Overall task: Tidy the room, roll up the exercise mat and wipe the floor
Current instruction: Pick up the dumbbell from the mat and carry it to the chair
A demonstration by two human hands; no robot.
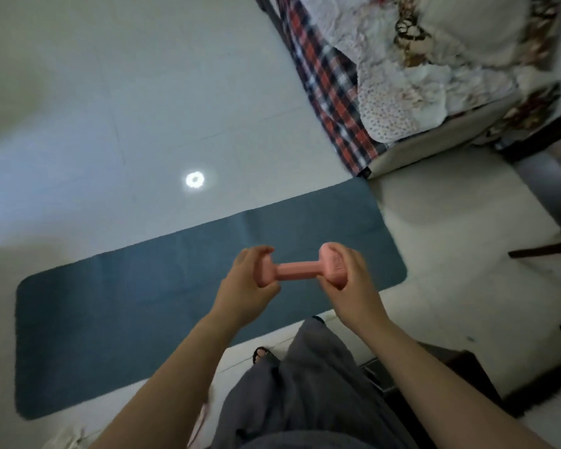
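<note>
A blue-grey exercise mat lies flat and unrolled on the pale tiled floor, running from lower left to the bed's corner. Above its right half I hold a pink dumbbell level in the air. My left hand grips its left head and my right hand grips its right head, so the bar between them shows.
A bed with a checked sheet and floral blankets fills the upper right. Dark wooden furniture legs stand at the right edge. A dark low object sits by my right leg. A lamp's glare shines on the floor.
</note>
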